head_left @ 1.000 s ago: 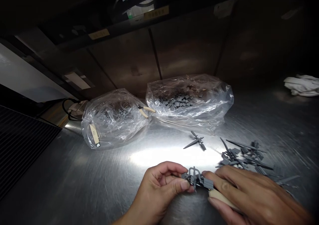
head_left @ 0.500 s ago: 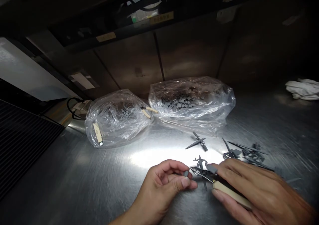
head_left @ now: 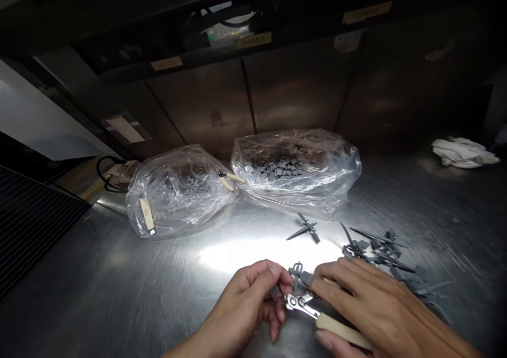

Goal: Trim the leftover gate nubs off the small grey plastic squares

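My right hand [head_left: 368,305] is wrapped round a pair of side cutters [head_left: 303,305] with cream handles. A grey plastic sprue [head_left: 297,268] with moulded parts sits at its index fingertip, just above the cutters' jaws. My left hand [head_left: 255,300] is closed at the cutters' tips, its fingers curled round a small grey plastic piece [head_left: 274,291] that is mostly hidden. Both hands are low over the metal table. Behind them lies another grey sprue [head_left: 304,228], and several more grey sprues [head_left: 380,250] are heaped beyond my right hand.
Two clear plastic bags, a left bag [head_left: 178,210] and a right bag [head_left: 317,181], hold many small grey pieces. More cream-handled cutters [head_left: 232,180] rest on the left bag, beside a cream knife-like tool [head_left: 146,214]. A white cloth [head_left: 463,153] lies far right on the metal table [head_left: 158,289].
My left hand has turned, its thumb now higher and its fingers curled lower. The cutters' jaws have moved left and down against its fingers, and the sprue has shifted left with my right hand.
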Available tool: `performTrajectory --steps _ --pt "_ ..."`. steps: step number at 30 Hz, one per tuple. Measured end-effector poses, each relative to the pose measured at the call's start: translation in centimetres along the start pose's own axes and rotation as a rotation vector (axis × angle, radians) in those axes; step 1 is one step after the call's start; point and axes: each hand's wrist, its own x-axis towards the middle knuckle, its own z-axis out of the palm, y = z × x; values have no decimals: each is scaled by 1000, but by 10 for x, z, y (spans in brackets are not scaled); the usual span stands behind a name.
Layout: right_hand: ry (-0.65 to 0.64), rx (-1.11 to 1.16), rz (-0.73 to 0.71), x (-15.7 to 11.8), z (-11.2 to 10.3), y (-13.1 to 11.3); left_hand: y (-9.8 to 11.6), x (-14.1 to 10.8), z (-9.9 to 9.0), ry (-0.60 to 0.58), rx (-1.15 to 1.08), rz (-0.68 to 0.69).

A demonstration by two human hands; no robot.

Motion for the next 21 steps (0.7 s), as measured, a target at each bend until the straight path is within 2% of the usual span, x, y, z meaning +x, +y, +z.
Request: performTrajectory --steps 5,8,13,21 --pt "-61 -117 -86 3 -4 -6 8 -9 4 -6 256 37" --pt "-19 -115 -95 0 4 -12 10 -11 9 -17 242 89" --pt "7 -132 -118 -2 13 -18 9 -11 10 -8 215 64" --pt "-41 -146 -94 -2 4 -12 8 -7 5 22 177 -22"
